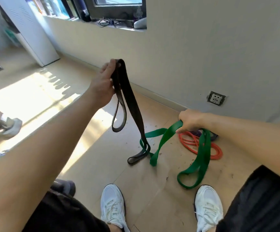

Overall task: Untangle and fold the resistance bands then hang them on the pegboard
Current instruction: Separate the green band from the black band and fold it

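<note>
The green band [201, 158] is trailing in loops across the floor [89, 158], with the right hand [188, 121] gripping its upper end. The left hand [105, 84] is clutching the black band [132, 104] high, likely to draw their low crossing apart beside the orange band [194, 144].

I see a pale wood-look floor [92, 164], sunlit on the left and speckled with small dark scraps. The black band [135, 106] rests its lower loop on it, tangled with the green band [202, 156], whose big loop lies just ahead of the right shoe [208, 205]. An orange band [216, 157] lies coiled near the wall, with a purple band [196, 132] half hidden behind it.
</note>
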Demonstrator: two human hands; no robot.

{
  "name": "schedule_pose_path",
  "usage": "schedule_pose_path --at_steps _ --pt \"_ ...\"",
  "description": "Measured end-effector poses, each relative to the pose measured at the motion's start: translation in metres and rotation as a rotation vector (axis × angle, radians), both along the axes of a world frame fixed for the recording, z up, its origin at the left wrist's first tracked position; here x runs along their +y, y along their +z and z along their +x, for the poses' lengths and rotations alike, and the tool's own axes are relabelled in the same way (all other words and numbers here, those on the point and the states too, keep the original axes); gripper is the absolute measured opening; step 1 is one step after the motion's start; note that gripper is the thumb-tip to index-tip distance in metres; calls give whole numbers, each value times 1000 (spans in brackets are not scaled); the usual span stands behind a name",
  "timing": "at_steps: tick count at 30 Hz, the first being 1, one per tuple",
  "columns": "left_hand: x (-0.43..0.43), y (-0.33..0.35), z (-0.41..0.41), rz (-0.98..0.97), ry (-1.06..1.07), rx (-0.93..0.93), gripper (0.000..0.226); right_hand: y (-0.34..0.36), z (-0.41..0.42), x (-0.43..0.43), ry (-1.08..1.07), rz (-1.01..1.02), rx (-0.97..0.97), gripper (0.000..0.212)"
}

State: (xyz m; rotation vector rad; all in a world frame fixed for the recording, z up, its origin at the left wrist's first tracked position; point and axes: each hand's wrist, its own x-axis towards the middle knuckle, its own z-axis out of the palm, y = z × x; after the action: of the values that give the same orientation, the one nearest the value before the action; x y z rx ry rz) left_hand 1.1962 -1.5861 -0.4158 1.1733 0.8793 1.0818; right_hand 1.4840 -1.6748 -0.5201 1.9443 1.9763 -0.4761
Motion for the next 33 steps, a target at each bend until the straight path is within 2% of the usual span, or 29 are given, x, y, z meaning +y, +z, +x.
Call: schedule_pose_path --at_steps 7,9,12,16,19,21,23,25,28,33 --pt "-5 94 -23 162 166 -255 31 14 -21 5 -42 39 100 47" --pt "-6 104 -31 199 180 -198 30 18 -25 4 -51 51 128 46" --pt "-12 86 -37 228 221 148 20 27 -30 4 -57 76 206 45" --pt "-7 -4 -52 112 237 642 33 36 -36 2 6 107 228 45" --pt "-10 -66 -63 -46 14 1174 53 39 -36 1 34 143 284 41" --pt "-15 -92 -59 -88 -88 1355 60 44 -36 3 59 193 321 39" --pt "-16 -115 -49 -77 -143 1330 47 47 -34 5 64 222 367 35" --pt "-18 -140 -35 -31 -243 1228 23 48 -29 6 53 215 405 33" --pt "-30 -182 -7 5 -407 1137 34 42 -20 6 59 181 337 34" --pt "-40 -263 30 6 -438 1133 39 4 5 -4 55 92 205 39"
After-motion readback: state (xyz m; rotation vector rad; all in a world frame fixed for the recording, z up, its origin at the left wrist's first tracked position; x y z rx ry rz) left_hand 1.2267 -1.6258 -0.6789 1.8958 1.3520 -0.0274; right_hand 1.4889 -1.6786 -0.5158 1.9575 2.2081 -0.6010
